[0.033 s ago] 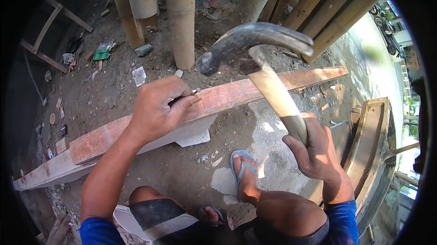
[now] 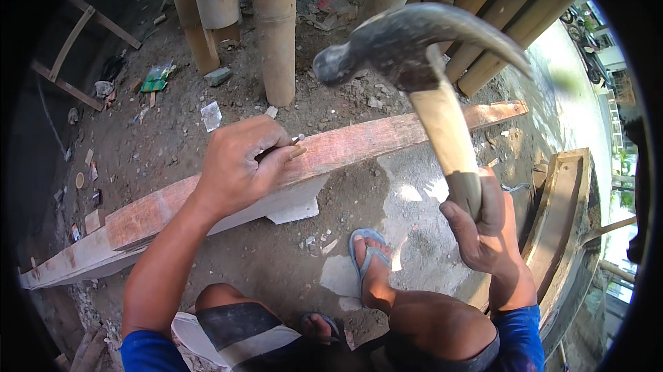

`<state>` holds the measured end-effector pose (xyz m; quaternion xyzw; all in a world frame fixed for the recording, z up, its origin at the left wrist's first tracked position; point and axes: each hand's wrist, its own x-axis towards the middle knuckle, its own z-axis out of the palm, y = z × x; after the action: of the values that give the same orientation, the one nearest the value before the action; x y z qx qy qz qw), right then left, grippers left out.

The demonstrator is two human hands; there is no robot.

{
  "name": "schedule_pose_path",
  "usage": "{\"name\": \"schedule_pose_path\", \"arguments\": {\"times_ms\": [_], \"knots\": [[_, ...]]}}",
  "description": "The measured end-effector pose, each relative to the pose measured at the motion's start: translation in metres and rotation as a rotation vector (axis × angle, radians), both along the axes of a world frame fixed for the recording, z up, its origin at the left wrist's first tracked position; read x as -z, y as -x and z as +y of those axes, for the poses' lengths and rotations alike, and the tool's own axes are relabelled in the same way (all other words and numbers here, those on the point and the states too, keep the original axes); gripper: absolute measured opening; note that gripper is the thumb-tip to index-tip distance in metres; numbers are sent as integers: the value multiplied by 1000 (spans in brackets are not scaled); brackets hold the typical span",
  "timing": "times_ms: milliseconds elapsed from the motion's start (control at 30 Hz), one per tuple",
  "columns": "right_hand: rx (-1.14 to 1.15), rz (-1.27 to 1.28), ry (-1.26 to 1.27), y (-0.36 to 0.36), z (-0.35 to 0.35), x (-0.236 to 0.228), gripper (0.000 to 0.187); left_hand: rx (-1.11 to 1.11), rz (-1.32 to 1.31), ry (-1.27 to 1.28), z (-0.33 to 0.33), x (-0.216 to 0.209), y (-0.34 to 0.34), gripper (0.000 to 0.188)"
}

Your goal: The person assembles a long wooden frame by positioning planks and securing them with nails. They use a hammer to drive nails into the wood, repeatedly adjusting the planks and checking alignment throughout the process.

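Observation:
A long reddish wooden plank (image 2: 359, 147) lies slantwise before me, its narrow end at the right. On its top, my left hand (image 2: 245, 154) rests with thumb and fingers pinched round a small nail (image 2: 299, 138), whose head shows beyond the fingertips. The fingers hide most of its shank. Raised above the plank on the right, a claw hammer (image 2: 442, 106) has a dark metal head and a pale wooden handle. My right hand (image 2: 483, 227) is wrapped round the lower handle. The hammer head is well apart from the nail and slightly blurred.
Thick bamboo poles (image 2: 273, 33) stand beyond the plank. A wooden trough-like form (image 2: 559, 213) lies at the right, and a wooden frame (image 2: 72, 47) at the far left. Below the plank is a white block (image 2: 293, 211). Rubble and litter dot the dirt floor; my sandalled foot (image 2: 373, 261) is near.
The hammer has swung upward and to the right with my right hand, and looks nearer. My left hand, the nail and the plank have stayed in place.

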<state>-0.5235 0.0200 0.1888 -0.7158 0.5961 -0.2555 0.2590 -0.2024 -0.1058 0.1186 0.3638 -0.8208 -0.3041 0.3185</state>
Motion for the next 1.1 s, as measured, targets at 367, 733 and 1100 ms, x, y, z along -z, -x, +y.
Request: {"name": "schedule_pose_path", "arguments": {"times_ms": [367, 733, 1100], "knots": [[126, -161, -244, 4, 14, 39, 31, -4, -13, 165, 2, -1, 7, 17], [119, -75, -536, -6, 30, 95, 43, 12, -95, 325, 10, -2, 0, 21], [79, -70, -483, -1, 33, 117, 50, -294, 271, -4, 2, 12, -1, 9]]}}
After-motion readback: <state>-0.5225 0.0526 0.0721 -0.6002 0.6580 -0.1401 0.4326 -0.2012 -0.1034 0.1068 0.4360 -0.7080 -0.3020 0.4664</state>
